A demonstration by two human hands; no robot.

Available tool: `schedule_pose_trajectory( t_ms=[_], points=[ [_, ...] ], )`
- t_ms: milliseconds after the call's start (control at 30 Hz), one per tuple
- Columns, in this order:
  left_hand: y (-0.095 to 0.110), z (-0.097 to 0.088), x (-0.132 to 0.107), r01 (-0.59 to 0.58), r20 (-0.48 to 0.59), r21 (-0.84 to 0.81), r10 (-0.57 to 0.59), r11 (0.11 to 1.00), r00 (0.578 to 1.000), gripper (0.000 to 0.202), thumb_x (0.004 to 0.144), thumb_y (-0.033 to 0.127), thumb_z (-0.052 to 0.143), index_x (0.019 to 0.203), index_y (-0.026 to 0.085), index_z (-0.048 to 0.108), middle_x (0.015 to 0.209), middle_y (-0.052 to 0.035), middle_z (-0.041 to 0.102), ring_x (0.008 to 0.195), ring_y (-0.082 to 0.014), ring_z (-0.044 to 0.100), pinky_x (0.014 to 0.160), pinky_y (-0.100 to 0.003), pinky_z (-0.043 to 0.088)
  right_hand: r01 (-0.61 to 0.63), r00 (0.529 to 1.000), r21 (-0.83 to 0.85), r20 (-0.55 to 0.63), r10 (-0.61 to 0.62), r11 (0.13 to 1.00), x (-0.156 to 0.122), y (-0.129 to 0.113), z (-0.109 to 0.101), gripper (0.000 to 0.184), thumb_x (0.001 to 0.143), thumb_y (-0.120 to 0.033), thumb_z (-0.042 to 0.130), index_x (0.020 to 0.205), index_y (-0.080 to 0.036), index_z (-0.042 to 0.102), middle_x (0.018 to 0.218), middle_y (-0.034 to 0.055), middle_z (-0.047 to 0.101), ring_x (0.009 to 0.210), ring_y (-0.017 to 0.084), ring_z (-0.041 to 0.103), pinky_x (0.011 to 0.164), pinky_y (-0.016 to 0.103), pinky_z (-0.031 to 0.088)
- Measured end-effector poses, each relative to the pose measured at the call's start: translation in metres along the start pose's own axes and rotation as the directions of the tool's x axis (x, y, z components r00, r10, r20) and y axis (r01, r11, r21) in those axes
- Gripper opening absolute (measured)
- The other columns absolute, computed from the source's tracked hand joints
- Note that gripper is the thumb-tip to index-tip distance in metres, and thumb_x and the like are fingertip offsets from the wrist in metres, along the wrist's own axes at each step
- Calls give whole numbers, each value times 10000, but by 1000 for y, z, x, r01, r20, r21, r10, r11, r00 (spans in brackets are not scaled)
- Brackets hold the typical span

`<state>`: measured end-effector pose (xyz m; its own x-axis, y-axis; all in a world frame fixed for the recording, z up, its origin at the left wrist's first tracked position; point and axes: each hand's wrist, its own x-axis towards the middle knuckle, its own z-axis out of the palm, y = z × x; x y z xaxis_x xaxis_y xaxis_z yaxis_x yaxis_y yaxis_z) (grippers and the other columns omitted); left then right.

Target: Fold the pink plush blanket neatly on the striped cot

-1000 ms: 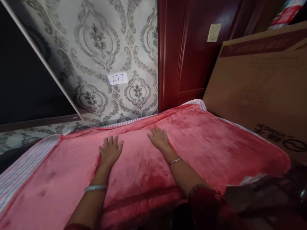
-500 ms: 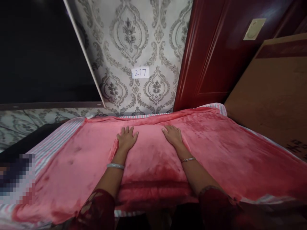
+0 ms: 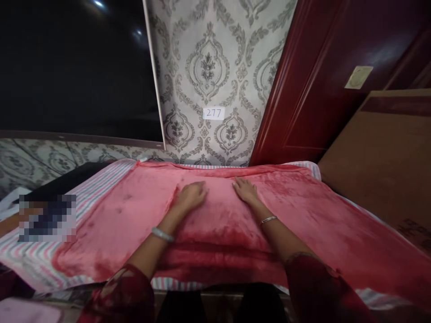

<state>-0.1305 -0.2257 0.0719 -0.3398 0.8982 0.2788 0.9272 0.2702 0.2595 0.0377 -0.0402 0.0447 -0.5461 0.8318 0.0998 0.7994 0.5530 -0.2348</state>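
Pink plush cloth: the plush cloth (image 3: pixel 222 211) lies spread over the striped cloth (image 3: pixel 101 193), directly beneath both hands and running well out past them on either side.
Middle panel: a raised, folded section of the plush, between the forearms; a dark crease crosses it from left to right, toward the near edge of the striped cloth.
Left hand: the left hand (image 3: pixel 192 196) rests palm down on the panel's left part, toward the far edge; its fingers are blurred but look extended, slightly bent, gripping nothing.
Right hand: the right hand (image 3: pixel 245 190) lies palm down at the panel's right part, also toward the far edge, fingers spread and loose, no fabric pinched.
Between the hands: a smooth, pale stretch of plush; the hands are apart, fingertips angled inward.
Striped border: the striped cloth shows as a broad band along its left edge, a thin strip along the far edge, and patches at the near edge.
Wrists: a pale bangle (image 3: pixel 162 234) on the left, a thin metal bracelet (image 3: pixel 269 219) on the right.
Beyond the far edge: patterned wallpaper (image 3: pixel 208 67) bearing a paper label (image 3: pixel 213 113) reading 277.
Right edge: a cardboard box (image 3: pixel 380 157) stands beside it.
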Motion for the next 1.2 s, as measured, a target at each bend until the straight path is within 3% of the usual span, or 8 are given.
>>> schedule_pose_trajectory(
  t_ms=[67,133,267,367,467,633,867,1200],
  points=[
    [15,2,-28,-190,28,-35,191,981,981,457,998,383,441,1370,188,621,1387,-120,644,1281,-248,594,1122,-392,432,112,993,-21,-29,-113,993,-2,-15,-7,550,1077,-450,250,1585,-279,373,1658,67,300,1522,309,247,1193,583,236],
    [28,16,-57,-332,34,-34,333,943,942,466,1001,417,452,1392,211,600,1451,-120,593,1344,-282,543,1158,-463,399,287,957,-42,-32,-289,957,-5,-33,-9,533,1078,-437,263,1583,-307,374,1667,44,279,1529,288,235,1212,561,210],
    [39,55,-94,-374,33,24,373,927,927,550,990,470,493,1493,248,496,1564,-125,470,1475,-368,375,1205,-644,268,474,877,-44,112,-467,879,-6,-59,8,536,1074,-465,314,1594,-339,340,1674,33,261,1531,295,233,1214,564,204],
    [36,70,-100,-365,15,27,364,931,931,558,1003,451,474,1526,257,450,1589,-127,435,1500,-361,334,1213,-653,249,484,863,-53,193,-466,874,2,-59,24,577,1063,-514,337,1614,-353,276,1690,35,204,1540,330,195,1210,597,185],
    [33,71,-99,-376,30,13,376,927,926,557,992,424,497,1526,270,448,1602,-114,419,1504,-361,327,1214,-649,258,464,871,-46,204,-447,884,16,-53,29,607,1054,-558,343,1619,-355,258,1692,54,191,1539,333,199,1208,601,183],
    [31,72,-100,-375,29,6,374,927,927,568,981,394,512,1534,293,431,1615,-99,401,1503,-357,328,1213,-635,275,397,903,-25,188,-386,918,32,-45,30,612,1054,-561,343,1605,-298,320,1642,89,333,1489,305,326,1197,547,237],
    [28,78,-101,-394,25,22,394,919,919,619,964,386,542,1557,295,390,1635,-96,365,1518,-352,291,1221,-638,249,411,907,12,99,-410,912,30,-41,44,605,1052,-563,340,1585,-278,363,1585,73,434,1432,298,396,1181,525,254],
    [32,74,-101,-371,-5,26,371,928,928,611,961,395,560,1544,292,413,1621,-96,390,1503,-346,325,1221,-623,249,429,900,-14,87,-427,903,30,-41,44,603,1052,-541,338,1583,-256,372,1585,87,434,1432,285,411,1178,491,286]
  ],
)
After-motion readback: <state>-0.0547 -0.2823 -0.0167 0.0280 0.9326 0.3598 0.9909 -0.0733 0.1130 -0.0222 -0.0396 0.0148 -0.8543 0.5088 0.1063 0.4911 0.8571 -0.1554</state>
